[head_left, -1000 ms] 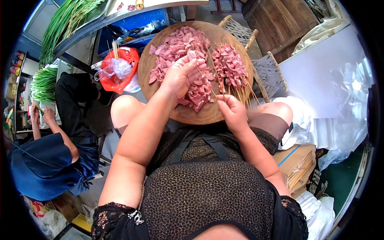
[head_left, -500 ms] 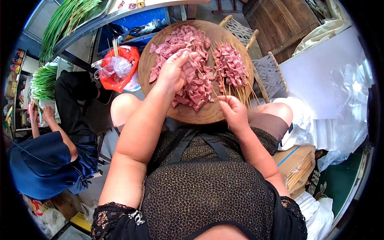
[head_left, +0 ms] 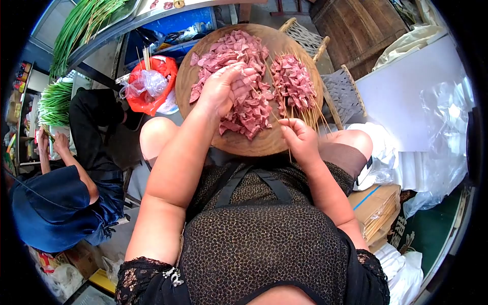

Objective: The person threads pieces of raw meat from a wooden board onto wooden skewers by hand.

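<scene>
A round wooden board [head_left: 254,148] rests across my knees, with a heap of sliced raw meat [head_left: 231,51] on its left and middle. My left hand [head_left: 226,89] is over this heap, its fingers curled around a piece of meat that they partly hide. Between thumb and fingertips my right hand [head_left: 301,141] pinches a thin bamboo skewer [head_left: 275,116], which slants up toward my left hand. Just beyond the right hand lies a pile of loaded meat skewers [head_left: 293,84], their bare ends pointing toward me.
A red plastic bag [head_left: 152,86] with upright sticks stands left of the board. Woven stools [head_left: 343,94] are at the right. Farther left, a person [head_left: 56,208] in blue handles green stalks [head_left: 55,104]. A cardboard box [head_left: 376,208] sits right of my legs.
My left hand's fingers have shifted slightly over the meat. The right hand still pinches the skewer, almost in the same place.
</scene>
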Motion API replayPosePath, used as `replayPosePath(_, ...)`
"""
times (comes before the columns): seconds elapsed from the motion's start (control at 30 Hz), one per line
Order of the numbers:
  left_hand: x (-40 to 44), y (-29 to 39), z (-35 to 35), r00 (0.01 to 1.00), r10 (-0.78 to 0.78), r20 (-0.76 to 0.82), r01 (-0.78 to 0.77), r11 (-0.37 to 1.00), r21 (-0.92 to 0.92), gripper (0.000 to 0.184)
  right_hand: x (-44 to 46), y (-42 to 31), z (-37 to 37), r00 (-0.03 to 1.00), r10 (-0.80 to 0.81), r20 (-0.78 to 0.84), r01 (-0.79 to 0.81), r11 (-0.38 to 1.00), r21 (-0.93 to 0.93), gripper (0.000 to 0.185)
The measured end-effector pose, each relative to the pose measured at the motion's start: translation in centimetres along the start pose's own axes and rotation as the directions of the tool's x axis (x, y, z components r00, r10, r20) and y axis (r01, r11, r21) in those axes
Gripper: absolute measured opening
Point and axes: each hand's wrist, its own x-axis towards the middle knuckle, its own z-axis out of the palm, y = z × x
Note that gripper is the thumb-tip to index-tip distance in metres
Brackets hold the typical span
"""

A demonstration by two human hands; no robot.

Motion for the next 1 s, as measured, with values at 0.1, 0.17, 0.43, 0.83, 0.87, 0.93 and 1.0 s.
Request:
replayPosePath(0.1, -0.1, -0.1, -0.1, 1.0, 0.004, 0.02, -0.004, 1.0, 0.004, 0.025, 0.2, 0.1, -0.2, 0.999, -0.001, 0.035, 0.004, 0.997, -0.078, 0.02)
replayPosePath(0.17, -0.3, -0.5, 0.2, 0.999, 0.033, 0.019, -0.032, 0.999, -0.028, 0.025, 0.1, 0.3, 0.1, 1.0, -0.02, 0.015, 0.021, 0.998, -0.066, 0.02)
replayPosePath(0.43, -0.6, -1.7, 0.6, 0.997, 0.03, 0.071, -0.023, 0.996, -0.088, 0.02, 0.4, -0.5, 1.1, 0.999, -0.036, -0.01, 0.036, 0.999, 0.018, 0.015)
replayPosePath(0.83, 0.3, -2.4, 0.1, 0.986, 0.165, -0.016, -0.162, 0.942, -0.294, 0.023, 0.0, -1.5, 2.3, 0.96, 0.213, 0.182, -0.245, 0.953, 0.176, 0.021)
replayPosePath(0.87, 0.3, -2.8, -0.3, 0.981, 0.188, 0.044, -0.162, 0.926, -0.34, 0.022, -0.3, -1.7, 3.0, 0.967, 0.182, 0.177, -0.218, 0.953, 0.211, 0.021)
replayPosePath(0.93, 0.8, -3.2, -0.9, 0.956, 0.245, 0.164, -0.156, 0.892, -0.425, 0.022, -0.2, -1.0, 3.6, 0.97, 0.177, 0.169, -0.215, 0.947, 0.24, 0.02)
replayPosePath(1.0, -0.3, -3.0, 0.5, 0.983, 0.182, 0.008, -0.166, 0.911, -0.377, 0.021, -0.2, -1.1, 4.1, 0.968, 0.154, 0.199, -0.195, 0.958, 0.211, 0.02)
